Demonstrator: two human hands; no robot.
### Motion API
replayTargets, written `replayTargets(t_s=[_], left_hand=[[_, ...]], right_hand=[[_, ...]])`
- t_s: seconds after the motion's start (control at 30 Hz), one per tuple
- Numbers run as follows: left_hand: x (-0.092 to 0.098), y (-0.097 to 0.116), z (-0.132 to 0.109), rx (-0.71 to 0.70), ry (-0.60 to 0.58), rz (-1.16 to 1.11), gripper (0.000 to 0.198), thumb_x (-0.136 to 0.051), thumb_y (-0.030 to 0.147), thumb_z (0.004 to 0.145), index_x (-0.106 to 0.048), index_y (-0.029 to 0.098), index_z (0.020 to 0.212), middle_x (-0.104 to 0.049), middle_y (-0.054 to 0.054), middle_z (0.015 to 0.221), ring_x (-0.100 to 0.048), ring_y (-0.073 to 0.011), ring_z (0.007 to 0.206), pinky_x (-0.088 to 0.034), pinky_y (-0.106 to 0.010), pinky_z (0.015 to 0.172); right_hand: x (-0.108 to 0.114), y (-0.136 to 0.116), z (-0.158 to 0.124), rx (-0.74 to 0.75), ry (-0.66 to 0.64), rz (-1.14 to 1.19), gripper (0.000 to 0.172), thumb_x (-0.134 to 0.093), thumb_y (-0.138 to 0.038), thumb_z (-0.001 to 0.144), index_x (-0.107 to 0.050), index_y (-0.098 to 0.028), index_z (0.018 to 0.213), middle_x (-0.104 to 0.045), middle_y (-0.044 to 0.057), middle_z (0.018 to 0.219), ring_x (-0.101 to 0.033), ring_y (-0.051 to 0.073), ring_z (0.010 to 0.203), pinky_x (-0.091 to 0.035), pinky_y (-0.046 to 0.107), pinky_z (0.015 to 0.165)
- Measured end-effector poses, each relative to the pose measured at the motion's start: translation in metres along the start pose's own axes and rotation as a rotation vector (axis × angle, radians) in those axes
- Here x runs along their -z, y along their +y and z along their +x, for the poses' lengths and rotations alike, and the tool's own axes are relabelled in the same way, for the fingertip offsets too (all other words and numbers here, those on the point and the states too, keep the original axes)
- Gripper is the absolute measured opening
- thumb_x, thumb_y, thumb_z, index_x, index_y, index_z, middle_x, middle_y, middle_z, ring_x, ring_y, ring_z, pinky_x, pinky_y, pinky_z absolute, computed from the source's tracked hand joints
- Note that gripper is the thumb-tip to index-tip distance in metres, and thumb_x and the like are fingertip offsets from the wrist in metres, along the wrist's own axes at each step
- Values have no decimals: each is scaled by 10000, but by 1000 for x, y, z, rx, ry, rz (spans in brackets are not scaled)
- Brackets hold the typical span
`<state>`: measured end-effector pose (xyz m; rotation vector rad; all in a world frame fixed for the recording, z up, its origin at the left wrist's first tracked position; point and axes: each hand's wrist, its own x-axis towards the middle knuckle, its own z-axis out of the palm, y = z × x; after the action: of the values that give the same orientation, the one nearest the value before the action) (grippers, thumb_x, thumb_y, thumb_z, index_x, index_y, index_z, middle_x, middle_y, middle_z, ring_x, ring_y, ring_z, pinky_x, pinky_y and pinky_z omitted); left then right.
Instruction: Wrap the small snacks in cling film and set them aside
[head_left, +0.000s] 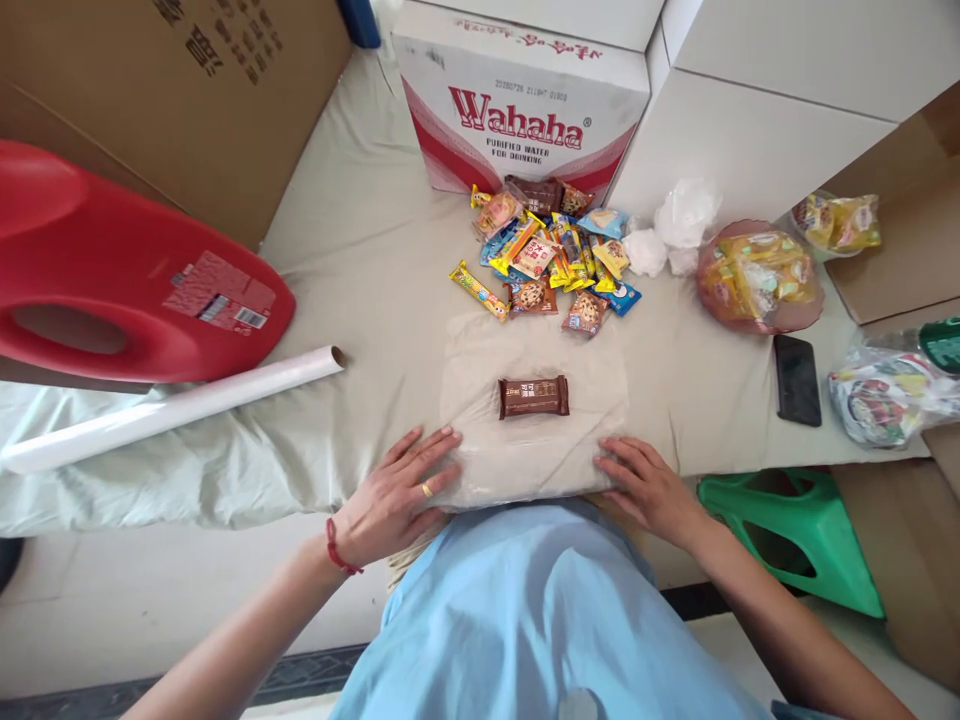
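Note:
A clear plastic bag or sheet (487, 465) is spread flat on the cloth-covered table in front of me. On it rests a brown wrapped snack bar (534, 397), untouched by either hand. My left hand (401, 490) lies at the near left edge of the plastic, fingers stretched out and open; a ring and a red cord bracelet show on it. Over at the right edge, my right hand (649, 490) rests with its fingers extended and apart. A pile of small wrapped snacks (551, 250) lies beyond the plastic.
A Wahaba-style white carton, printed "Wahaha" (525, 110), stands behind the pile. To the left are a red jug (142, 270) and a white roll (180, 405). Rightward sit a pink bowl (806, 315) of packets, a phone (797, 380) and, below, a green stool (847, 560).

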<state>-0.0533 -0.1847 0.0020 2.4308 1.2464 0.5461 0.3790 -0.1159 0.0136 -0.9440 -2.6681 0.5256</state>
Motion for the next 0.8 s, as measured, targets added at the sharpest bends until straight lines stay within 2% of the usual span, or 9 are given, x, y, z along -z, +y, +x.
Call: replayTargets(t_s=[0.07,0.13,0.2,0.27,0.4,0.53,0.6,0.7,0.8], left_hand=[[5,-3,4,67,0,-81,197,-581,293,974,-734,250,1089,-588,-102,1521,-516,-282,1447,-312,-521,1261],[14,-7,14,148,2,-200,203,-549,291,993,-746,250,975,-694,-79,1387,-613,-255,1347,-393,-478,1216],[27,-13,28,246,8,-324,226,-540,346,1004,-746,256,987,-765,-66,1242,-693,-237,1221,-503,-420,1110],[37,-23,44,358,37,-404,268,-550,437,995,-743,252,1010,-789,-64,1154,-728,-235,1115,-563,-382,1000],[42,-52,83,517,146,-426,402,-621,587,894,-741,204,873,-797,-94,1008,-717,-243,896,-587,-394,863],[33,-81,115,591,234,-328,300,-650,524,815,-738,237,812,-767,-93,897,-679,-265,847,-575,-415,805],[35,-89,118,598,310,-239,229,-676,471,785,-740,259,843,-757,-83,909,-669,-275,887,-568,-424,833],[49,-82,106,648,486,-108,248,-660,408,817,-736,233,976,-723,-103,1085,-652,-289,1008,-550,-461,913],[64,-47,92,677,734,127,262,-583,352,922,-716,191,1081,-671,-115,1137,-637,-312,1075,-502,-528,1001]], right_hand=[[-3,6,1,-6,42,47,303,-585,-213,1000,-681,-272,1282,-662,120,1353,-590,271,1249,-553,504,1015],[5,13,10,14,47,153,245,-564,-208,1013,-713,-276,1195,-714,100,1242,-640,235,1128,-571,444,950],[22,19,26,9,3,260,228,-528,-238,1036,-720,-270,1154,-752,81,1098,-672,205,1001,-574,379,880],[42,27,46,-55,-33,308,243,-500,-292,1052,-728,-254,1127,-757,64,968,-685,189,903,-562,330,821],[64,48,93,-279,1,274,293,-513,-385,1027,-744,-209,1064,-759,48,923,-694,176,824,-524,287,772],[57,69,132,-429,-122,131,303,-506,-363,989,-744,-176,1009,-748,41,852,-659,177,753,-466,266,690],[52,71,142,-453,-183,-38,277,-515,-303,968,-747,-175,1047,-754,69,950,-661,197,817,-450,277,702],[55,65,145,-461,-108,-245,329,-513,-290,973,-722,-184,1205,-718,127,1148,-652,254,980,-456,313,738],[65,56,149,-415,15,-282,347,-458,-320,1015,-729,-179,1181,-704,140,1083,-624,288,1028,-472,355,800]])
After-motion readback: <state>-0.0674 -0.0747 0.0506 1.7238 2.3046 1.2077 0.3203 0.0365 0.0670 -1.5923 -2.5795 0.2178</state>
